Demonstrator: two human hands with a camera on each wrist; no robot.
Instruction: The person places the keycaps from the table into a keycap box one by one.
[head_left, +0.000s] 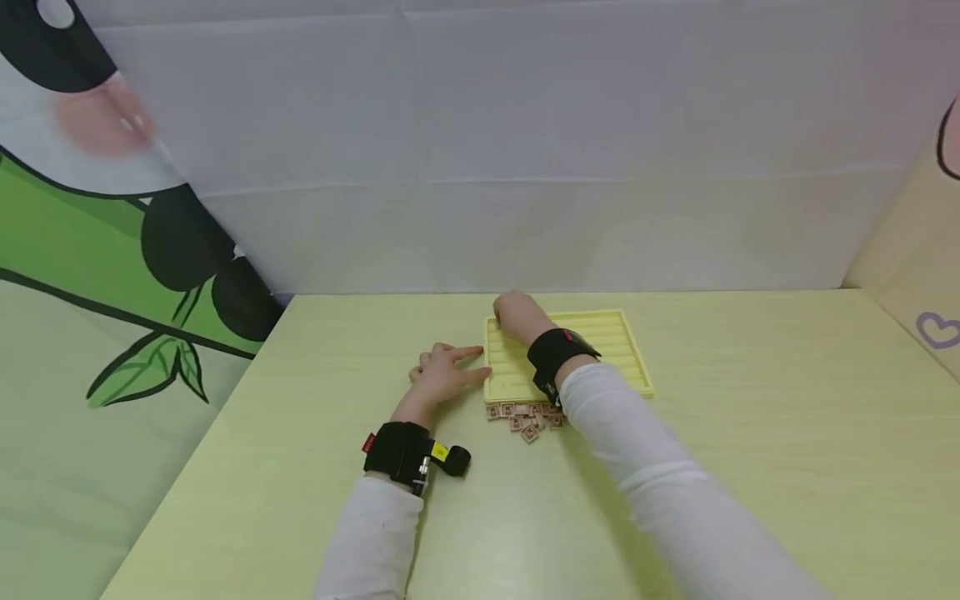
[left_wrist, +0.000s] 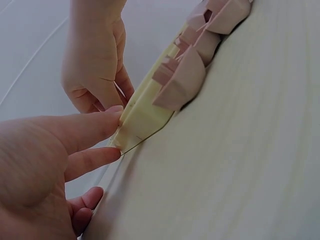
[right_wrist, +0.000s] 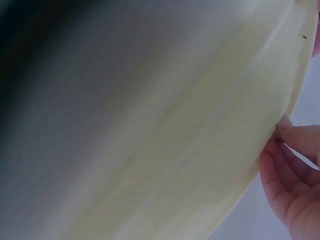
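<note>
As seen from the near edge of the table (head_left: 750,467): one loose heap of small pinkish square tiles (head_left: 525,414), roughly a dozen, exact count unclear, lying against the near rim of one yellow grooved tray (head_left: 615,346). Left hand (head_left: 438,377): fingers straight, tips pressing the tray's left near corner. Right hand (head_left: 517,317): resting on the tray's far left corner; whether it pinches anything I cannot tell. Risk, by judgement: a nudge of the tray could scatter the heaped tiles, since they lean on the rim.
</note>
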